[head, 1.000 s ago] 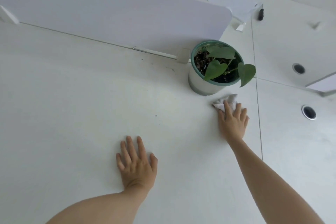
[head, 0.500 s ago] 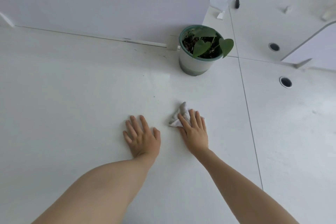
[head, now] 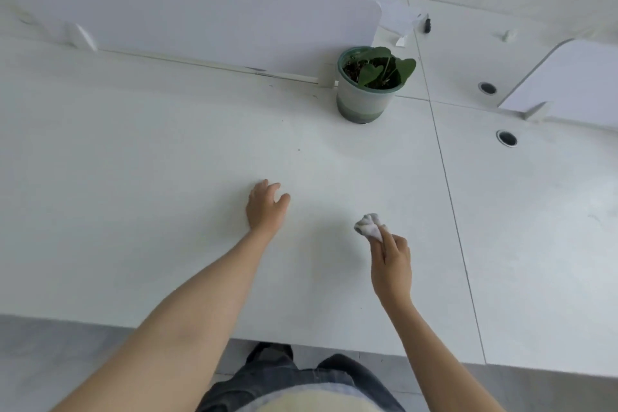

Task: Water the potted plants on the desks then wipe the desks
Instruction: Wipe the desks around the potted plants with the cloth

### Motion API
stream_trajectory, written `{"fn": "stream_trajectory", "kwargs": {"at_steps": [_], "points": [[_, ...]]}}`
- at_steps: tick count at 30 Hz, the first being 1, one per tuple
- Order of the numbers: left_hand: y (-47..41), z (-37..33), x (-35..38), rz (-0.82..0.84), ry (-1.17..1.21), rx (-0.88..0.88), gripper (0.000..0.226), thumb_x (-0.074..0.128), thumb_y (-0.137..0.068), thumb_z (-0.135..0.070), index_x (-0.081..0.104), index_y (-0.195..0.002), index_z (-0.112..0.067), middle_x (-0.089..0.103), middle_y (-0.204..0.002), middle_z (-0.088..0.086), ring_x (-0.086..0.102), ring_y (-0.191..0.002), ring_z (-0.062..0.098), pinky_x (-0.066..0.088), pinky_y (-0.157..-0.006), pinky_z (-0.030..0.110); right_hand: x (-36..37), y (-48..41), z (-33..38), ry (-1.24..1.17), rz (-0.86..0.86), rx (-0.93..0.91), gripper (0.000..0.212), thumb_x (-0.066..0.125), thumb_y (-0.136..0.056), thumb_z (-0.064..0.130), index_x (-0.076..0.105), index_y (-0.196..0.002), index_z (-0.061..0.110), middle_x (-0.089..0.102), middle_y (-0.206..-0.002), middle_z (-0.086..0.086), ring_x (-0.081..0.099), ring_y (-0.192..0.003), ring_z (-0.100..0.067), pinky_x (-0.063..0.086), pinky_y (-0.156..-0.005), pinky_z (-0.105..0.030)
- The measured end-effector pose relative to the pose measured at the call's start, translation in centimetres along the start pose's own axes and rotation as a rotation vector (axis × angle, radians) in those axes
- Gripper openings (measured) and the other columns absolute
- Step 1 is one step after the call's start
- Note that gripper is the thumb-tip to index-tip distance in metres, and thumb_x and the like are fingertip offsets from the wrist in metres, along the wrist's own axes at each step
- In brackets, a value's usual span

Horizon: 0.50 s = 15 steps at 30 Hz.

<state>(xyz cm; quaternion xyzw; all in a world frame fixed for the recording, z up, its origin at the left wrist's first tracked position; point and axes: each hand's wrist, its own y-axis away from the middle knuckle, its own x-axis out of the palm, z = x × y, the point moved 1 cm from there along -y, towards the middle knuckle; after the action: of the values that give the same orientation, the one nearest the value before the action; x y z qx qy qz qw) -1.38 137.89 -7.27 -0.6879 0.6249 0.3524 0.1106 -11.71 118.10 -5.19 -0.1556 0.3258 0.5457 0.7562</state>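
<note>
Head view: right hand [head: 392,264], pinching cloth [head: 369,227], has withdrawn from potted plant [head: 369,85]; left hand [head: 266,207] loosens off desk [head: 167,160], so this pass looks finished.

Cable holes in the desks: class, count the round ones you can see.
2. One cable hole lies on the far right desk; the other is nearer, beside the right divider. Dividers may hide more.

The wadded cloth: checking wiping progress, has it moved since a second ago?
Yes. The wadded cloth, pinched in the right hand, has come away from the potted plant, back toward the desk's near edge.
</note>
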Motion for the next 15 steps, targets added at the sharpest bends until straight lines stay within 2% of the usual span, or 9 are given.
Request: {"fn": "stream_trajectory", "kwargs": {"at_steps": [2,5,8,11,15], "points": [[2.2,1.2,-2.0,-0.013,0.258,-0.042,0.036,0.046,-0.092,-0.018,0.052,-0.127,-0.01,0.046,-0.14,0.008,0.04,-0.129,0.022,0.035,-0.092,0.025,0.3,1.1,-0.1,-0.059,0.034,-0.039,0.042,0.034,-0.09,0.045,0.055,-0.124,0.032,0.052,-0.093,-0.004,0.047,-0.085,-0.017,0.037,-0.07,-0.028],[8.4,4.0,-4.2,-0.106,0.438,-0.097,0.029,0.046,-0.093,-0.016,0.057,-0.119,-0.007,0.06,-0.122,0.011,0.055,-0.112,0.023,0.038,-0.088,0.026,0.1,2.8,0.3,-0.138,0.146,-0.076,0.033,0.038,-0.094,0.034,0.055,-0.122,0.033,0.05,-0.095,-0.002,0.052,-0.08,-0.017,0.045,-0.073,-0.032],[15.6,6.8,-5.4,-0.267,0.514,-0.156,0.021,0.044,-0.094,-0.012,0.06,-0.106,-0.007,0.064,-0.098,0.006,0.058,-0.095,0.024,0.04,-0.08,0.029,-0.5,4.8,0.7,-0.168,0.277,-0.16,0.025,0.039,-0.095,0.03,0.058,-0.111,0.026,0.048,-0.09,-0.001,0.05,-0.076,-0.013,0.042,-0.071,-0.03],[22.4,9.7,-4.5,-0.405,0.54,-0.294,0.018,0.043,-0.095,-0.013,0.061,-0.093,-0.009,0.062,-0.086,0.003,0.059,-0.089,0.026,0.041,-0.072,0.028,-0.2,6.9,1.0,-0.184,0.421,-0.257,0.025,0.037,-0.094,0.036,0.056,-0.108,0.029,0.05,-0.093,-0.003,0.048,-0.074,-0.002,0.036,-0.064,-0.017],[29.1,13.3,-1.8,-0.378,0.494,-0.462,0.023,0.046,-0.094,-0.012,0.059,-0.075,-0.016,0.063,-0.083,0.005,0.059,-0.084,0.025,0.042,-0.067,0.021,1.9,10.8,1.3,-0.161,0.628,-0.311,0.034,0.038,-0.096,0.026,0.05,-0.127,0.016,0.052,-0.111,-0.005,0.048,-0.082,0.005,0.035,-0.067,-0.009]]}}
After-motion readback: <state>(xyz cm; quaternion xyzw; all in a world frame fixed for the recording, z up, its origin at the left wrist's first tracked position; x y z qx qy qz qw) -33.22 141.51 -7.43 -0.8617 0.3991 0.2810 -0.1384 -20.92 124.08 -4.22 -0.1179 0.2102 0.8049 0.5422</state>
